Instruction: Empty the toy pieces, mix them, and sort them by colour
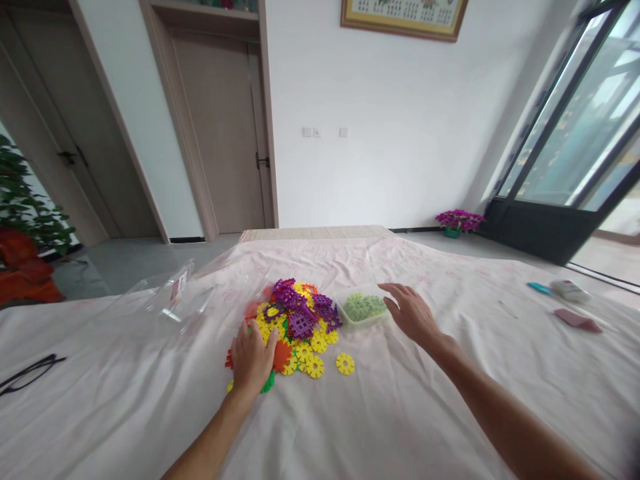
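A heap of plastic interlocking pieces (303, 321) in yellow, purple, orange, red and green lies on the cloth in front of me. My left hand (251, 353) rests on the heap's near left side, palm down, fingers and thumb apart, gripping nothing visible. One yellow flower-shaped disc (345, 364) lies loose to the right of the heap. Against the heap's right side stands a translucent tub (361, 321) with small pale-green pieces in it. My right hand (411, 311) is at the tub's right edge, fingers stretched out and thumb apart; whether it touches the rim I cannot tell.
Clear plastic packaging (173, 300) lies to the left of the heap, with black-framed glasses (33, 373) at the far left. On the right are a pink folded item (577, 320), a white packet (570, 291) and a blue object (540, 288). A pale cloth (430, 413) covers the surface in wrinkles.
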`<action>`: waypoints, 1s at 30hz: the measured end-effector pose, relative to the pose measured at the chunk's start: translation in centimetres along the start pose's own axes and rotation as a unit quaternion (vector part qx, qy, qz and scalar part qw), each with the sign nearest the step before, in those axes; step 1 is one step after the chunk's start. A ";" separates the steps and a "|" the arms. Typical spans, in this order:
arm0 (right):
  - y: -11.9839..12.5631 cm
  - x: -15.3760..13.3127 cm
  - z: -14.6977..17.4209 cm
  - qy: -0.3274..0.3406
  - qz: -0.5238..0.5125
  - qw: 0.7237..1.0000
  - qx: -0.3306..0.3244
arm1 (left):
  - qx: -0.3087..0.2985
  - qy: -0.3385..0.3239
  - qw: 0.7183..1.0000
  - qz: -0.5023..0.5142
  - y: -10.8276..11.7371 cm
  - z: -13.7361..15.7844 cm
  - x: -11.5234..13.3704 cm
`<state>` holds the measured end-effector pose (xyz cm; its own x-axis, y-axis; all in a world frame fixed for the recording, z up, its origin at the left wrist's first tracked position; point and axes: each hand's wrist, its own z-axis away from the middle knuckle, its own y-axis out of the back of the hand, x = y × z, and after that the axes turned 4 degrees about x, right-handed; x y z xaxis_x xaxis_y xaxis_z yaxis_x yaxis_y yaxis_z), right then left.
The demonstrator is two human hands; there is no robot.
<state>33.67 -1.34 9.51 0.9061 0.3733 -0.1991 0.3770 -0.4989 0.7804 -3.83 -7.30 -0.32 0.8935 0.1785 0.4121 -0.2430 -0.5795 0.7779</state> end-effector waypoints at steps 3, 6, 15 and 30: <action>-0.8 3.7 0.1 -0.090 -0.104 0.988 -0.064 | -0.005 -0.042 0.999 -0.002 0.2 1.2 1.8; -1.4 4.2 1.2 -0.193 -0.247 0.938 -0.149 | -0.017 -0.072 0.997 0.016 0.0 1.7 4.1; 2.3 -1.6 5.2 -0.030 -0.077 0.990 -0.116 | -0.081 -0.110 0.986 0.098 -2.2 -2.6 8.3; 0.5 -6.3 4.9 0.193 -0.131 0.972 0.009 | -0.073 -0.222 0.940 0.248 -0.2 4.4 12.1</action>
<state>29.06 -7.77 8.31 0.6403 0.7532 -0.1505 0.5917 -0.3588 0.7219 8.67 -8.54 2.41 0.7178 -0.4539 0.5280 -0.6921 -0.3822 0.6123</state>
